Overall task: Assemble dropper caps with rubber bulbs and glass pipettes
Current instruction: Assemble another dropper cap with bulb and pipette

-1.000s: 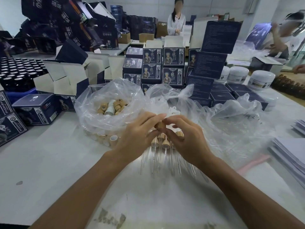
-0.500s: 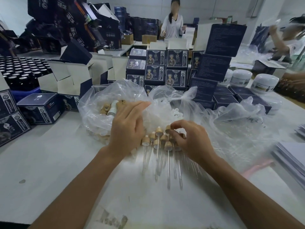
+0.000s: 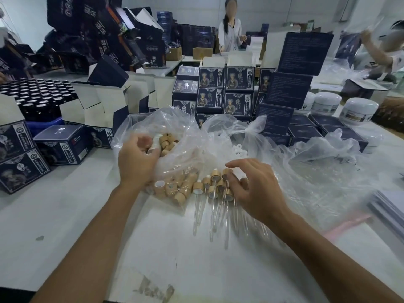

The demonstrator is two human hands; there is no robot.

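Assembled droppers (image 3: 215,189): a small heap on the white bench (image 3: 65,215), caps toward the far side, glass pipettes running lengthwise toward the person, tips fanned slightly apart.

Cap bag (image 3: 166,136): clear plastic, just left of the droppers, holding loose wood-coloured caps (image 3: 175,190); mouth open upward. Left hand (image 3: 136,159) reaches into it, fingers curled, though whether this grip is clamped on a cap cannot be told.

Right hand (image 3: 255,189): over the right side of the dropper heap, grip apart, fingers spread and relaxed, fingertips among the caps.

Bulb bag (image 3: 231,136): directly behind the droppers, white rubber bulbs (image 3: 237,149) inside.

Crumpled plastic sheeting (image 3: 328,171): right of the droppers (crowding that flank).

Dark printed cartons (image 3: 227,90): stacked behind both bags, walling the far side. White jars (image 3: 358,109) far right of the cartons.

Open bench lies in front of the droppers, toward the near edge.
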